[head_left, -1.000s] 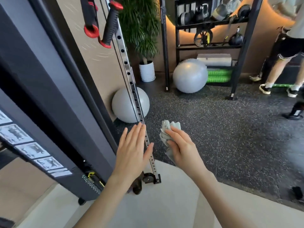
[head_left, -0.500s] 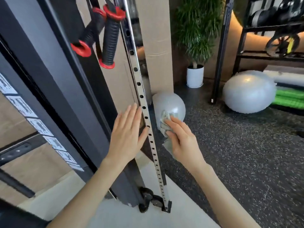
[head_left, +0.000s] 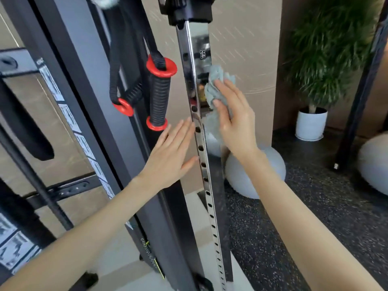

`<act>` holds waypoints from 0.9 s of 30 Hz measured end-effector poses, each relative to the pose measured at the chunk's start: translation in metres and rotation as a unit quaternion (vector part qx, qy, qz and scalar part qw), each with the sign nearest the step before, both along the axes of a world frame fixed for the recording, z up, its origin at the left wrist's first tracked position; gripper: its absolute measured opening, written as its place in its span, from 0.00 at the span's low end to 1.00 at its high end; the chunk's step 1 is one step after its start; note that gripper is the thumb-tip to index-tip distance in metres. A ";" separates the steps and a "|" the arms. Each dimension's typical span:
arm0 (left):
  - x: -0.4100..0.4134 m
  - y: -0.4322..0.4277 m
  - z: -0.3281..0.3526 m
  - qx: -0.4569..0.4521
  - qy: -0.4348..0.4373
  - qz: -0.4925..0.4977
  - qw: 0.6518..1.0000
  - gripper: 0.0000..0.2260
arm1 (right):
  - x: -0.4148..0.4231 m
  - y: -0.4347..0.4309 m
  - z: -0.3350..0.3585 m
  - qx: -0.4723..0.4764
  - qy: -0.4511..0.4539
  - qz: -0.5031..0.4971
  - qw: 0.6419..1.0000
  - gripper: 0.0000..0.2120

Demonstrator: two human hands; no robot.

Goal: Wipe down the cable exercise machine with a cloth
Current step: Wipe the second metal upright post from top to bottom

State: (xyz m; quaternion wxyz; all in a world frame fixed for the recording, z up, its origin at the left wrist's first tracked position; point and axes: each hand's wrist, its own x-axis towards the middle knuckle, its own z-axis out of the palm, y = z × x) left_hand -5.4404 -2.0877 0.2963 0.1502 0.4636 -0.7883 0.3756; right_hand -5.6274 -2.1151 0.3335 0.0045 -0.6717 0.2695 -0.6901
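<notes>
The cable machine's chrome rail [head_left: 206,185], drilled with a row of holes, runs upright through the middle of the head view. My right hand [head_left: 235,120] presses a crumpled grey cloth [head_left: 216,85] against the rail's right face, just below the number 25. My left hand [head_left: 172,152] is flat with fingers spread, fingertips touching the rail's left edge lower down. Two black grips with red ends [head_left: 158,93] hang on straps left of the rail. The dark upright frame [head_left: 92,114] carries exercise stickers.
A black carriage [head_left: 189,11] sits atop the rail. A grey exercise ball [head_left: 252,173] lies on the speckled rubber floor behind the rail. A potted plant in a white pot [head_left: 311,122] stands at the right, beside a black rack post [head_left: 357,106] and another ball [head_left: 373,162].
Both hands have risen along the rail. My right hand with the cloth moved from beside the rail onto its right face. The view tilted up and closer.
</notes>
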 end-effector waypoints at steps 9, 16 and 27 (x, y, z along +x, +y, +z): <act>-0.008 -0.006 0.014 0.015 0.002 -0.012 1.000 0.33 | 0.032 -0.059 0.072 -0.054 0.022 0.059 0.997 0.19; -0.007 -0.007 0.014 0.025 -0.004 -0.013 1.000 0.34 | 0.026 -0.052 -0.039 0.029 0.007 0.072 0.997 0.20; -0.006 -0.007 0.015 0.048 0.010 -0.015 0.999 0.32 | 0.032 -0.047 -0.006 0.022 0.001 0.079 0.997 0.20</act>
